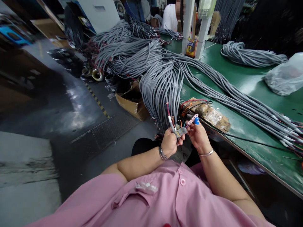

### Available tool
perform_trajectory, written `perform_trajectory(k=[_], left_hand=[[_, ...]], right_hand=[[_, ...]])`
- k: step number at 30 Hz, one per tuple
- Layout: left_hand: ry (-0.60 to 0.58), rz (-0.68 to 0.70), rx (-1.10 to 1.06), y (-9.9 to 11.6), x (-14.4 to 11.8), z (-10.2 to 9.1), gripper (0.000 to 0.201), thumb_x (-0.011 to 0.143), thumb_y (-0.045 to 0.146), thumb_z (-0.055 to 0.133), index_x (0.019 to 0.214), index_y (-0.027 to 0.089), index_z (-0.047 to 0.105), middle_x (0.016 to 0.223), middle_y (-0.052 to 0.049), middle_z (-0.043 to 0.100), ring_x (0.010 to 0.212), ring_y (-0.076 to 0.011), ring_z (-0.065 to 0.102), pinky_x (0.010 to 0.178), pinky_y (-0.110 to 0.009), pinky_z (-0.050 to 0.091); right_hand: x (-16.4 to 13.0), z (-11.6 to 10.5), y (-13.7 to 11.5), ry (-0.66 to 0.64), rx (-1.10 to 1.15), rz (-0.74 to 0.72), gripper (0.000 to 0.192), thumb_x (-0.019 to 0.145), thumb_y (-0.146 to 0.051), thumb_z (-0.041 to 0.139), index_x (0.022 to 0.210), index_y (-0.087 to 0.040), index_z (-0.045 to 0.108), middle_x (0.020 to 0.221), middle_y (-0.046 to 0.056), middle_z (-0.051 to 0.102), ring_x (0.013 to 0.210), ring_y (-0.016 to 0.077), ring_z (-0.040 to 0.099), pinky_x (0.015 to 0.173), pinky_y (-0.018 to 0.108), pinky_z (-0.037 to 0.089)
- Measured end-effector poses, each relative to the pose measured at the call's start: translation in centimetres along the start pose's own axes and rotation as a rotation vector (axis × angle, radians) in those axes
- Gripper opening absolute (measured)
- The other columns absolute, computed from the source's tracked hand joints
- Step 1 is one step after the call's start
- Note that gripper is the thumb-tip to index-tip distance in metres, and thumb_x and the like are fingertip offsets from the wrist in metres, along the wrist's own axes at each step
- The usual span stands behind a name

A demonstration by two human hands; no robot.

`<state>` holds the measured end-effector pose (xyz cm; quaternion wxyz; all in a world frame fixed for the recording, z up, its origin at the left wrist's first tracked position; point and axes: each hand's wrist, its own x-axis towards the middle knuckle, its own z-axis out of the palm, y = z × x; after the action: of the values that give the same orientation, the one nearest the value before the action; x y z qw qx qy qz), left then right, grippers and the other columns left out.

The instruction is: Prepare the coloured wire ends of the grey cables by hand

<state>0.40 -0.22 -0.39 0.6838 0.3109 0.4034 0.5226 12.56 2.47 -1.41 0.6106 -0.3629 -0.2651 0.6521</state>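
My left hand (169, 143) is closed around the end of a grey cable (171, 124), which points up and carries a white band and thin bared wires at its tip. A grey cloth-like cover (181, 132) sits over a finger of that hand. Several coloured wires (181, 123) fan out between my hands. Close on the right, my right hand (200, 136) pinches a small flat pinkish-white piece (192, 119) with marks or holes in it; its exact kind is unclear. A blue finger cover (196, 120) is on one of its digits.
Grey cable bundles (163, 78) drape over the green table (248, 82) and its left edge. A taped block (210, 115) lies near my right hand. Beyond are a coiled cable bundle (251, 55), a plastic bag (287, 75) and a person (169, 17). Below is a cardboard box (134, 105).
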Motion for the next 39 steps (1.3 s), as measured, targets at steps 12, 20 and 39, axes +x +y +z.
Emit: perform_trajectory(k=[12, 20, 39], left_hand=[[0.023, 0.003, 0.034, -0.2, 0.3, 0.2, 0.031, 0.068, 0.042, 0.072, 0.072, 0.016, 0.054, 0.053, 0.003, 0.057, 0.035, -0.0054, 0.043, 0.033, -0.019, 0.022], [0.041, -0.013, 0.035, 0.0, 0.4, 0.5, 0.032, 0.067, 0.041, 0.072, 0.07, 0.016, 0.053, 0.053, 0.003, 0.057, 0.033, -0.0049, 0.042, 0.032, -0.019, 0.023], [0.021, 0.033, 0.006, 0.0, -0.6, 0.0, 0.03, 0.069, 0.039, 0.073, 0.07, 0.016, 0.054, 0.052, 0.003, 0.057, 0.034, -0.0056, 0.042, 0.033, -0.019, 0.025]], right_hand=[[0.9, -0.1, 0.7, 0.073, -0.033, -0.094, 0.044, 0.079, -0.062, 0.059, 0.073, -0.019, 0.065, 0.064, -0.001, 0.058, 0.052, 0.0087, 0.046, 0.049, 0.022, 0.042], [1.7, -0.3, 0.7, 0.029, 0.245, 0.021, 0.031, 0.075, -0.047, 0.073, 0.068, -0.019, 0.063, 0.062, -0.002, 0.06, 0.053, 0.0089, 0.05, 0.05, 0.021, 0.044], [0.9, -0.7, -0.4, -0.02, 0.234, 0.124, 0.028, 0.082, -0.049, 0.063, 0.083, -0.021, 0.064, 0.082, 0.0, 0.069, 0.061, 0.0103, 0.058, 0.054, 0.023, 0.047]])
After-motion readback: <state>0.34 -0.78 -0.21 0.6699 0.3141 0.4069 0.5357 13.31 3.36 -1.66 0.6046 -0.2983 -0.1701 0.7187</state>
